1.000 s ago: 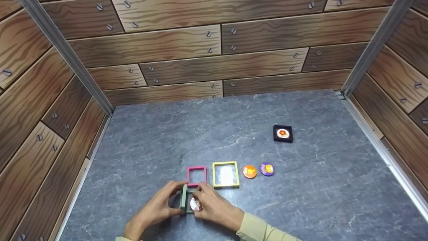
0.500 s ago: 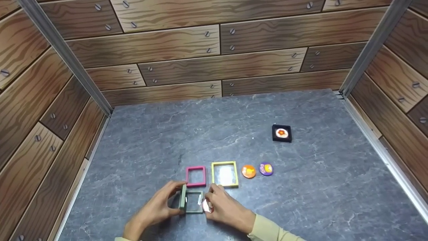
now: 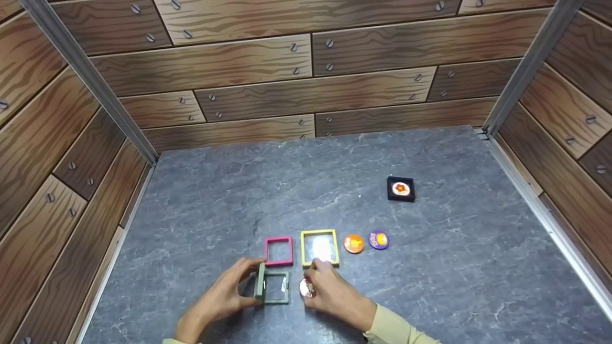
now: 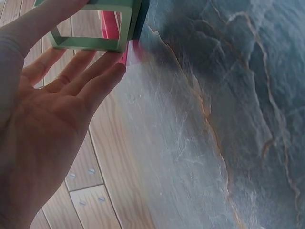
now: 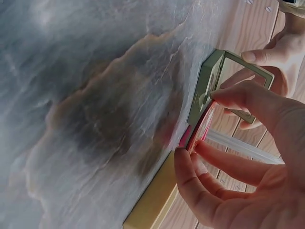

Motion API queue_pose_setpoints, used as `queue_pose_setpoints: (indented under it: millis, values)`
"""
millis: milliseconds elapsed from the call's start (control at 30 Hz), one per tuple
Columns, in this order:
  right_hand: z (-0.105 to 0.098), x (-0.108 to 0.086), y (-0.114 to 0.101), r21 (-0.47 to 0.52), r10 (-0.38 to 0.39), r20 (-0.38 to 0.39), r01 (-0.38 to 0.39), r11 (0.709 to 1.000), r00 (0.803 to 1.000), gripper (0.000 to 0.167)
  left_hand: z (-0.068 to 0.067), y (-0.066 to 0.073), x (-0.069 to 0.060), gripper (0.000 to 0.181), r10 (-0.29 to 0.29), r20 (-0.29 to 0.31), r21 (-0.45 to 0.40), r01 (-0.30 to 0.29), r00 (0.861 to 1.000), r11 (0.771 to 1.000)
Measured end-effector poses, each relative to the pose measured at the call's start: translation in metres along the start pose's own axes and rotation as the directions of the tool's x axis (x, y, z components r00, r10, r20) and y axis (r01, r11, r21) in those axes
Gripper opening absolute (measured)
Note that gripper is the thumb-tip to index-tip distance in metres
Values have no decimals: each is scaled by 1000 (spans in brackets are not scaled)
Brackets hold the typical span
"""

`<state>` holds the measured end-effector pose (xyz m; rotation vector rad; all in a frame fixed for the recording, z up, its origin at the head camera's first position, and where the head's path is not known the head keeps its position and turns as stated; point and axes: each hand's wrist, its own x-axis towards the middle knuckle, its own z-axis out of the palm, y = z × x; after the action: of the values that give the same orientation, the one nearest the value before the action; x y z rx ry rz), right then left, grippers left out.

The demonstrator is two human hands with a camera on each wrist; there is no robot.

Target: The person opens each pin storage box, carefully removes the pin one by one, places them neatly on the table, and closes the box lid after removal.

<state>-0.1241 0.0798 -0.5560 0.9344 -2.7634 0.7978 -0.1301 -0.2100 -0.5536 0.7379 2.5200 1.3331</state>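
Purple badge (image 3: 379,240): pale marks at left, too small to read as text. Orange badge (image 3: 354,243): yellow print, can't make it out. Right hand (image 3: 336,294) pinches red-edged badge (image 3: 306,288) between thumb and fingertips, badge tilted, just right of green frame (image 3: 259,283). Left hand (image 3: 227,292) curled, thumb and fingers gripping green frame's raised half; other half flat on counter (image 3: 215,205). Pink frame (image 3: 278,263) just behind green one; yellow frame (image 3: 302,248) right of pink, right fingertips at its near edge. Black frame (image 3: 389,190) farther back right, round flower-print badge inside. Counter dark grey, marble-veined. Walls (image 3: 253,62) wood-plank print with screw heads, grey metal posts (image 3: 91,81) at corners.
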Motion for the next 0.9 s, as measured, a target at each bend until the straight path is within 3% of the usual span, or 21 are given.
queue_pose_setpoints:
  millis: [233, 900]
  values:
    - [-6, -5, 5, 15, 73, 31, -73, 997, 997, 31, 0, -2, -1, 82, 5, 2, -15, -5, 1000, 1000]
    - [-24, -25, 29, -19, 84, -51, -85, 996, 995, 25, 0, -3, -2, 84, -6, 8, -13, 6, 1000, 1000]
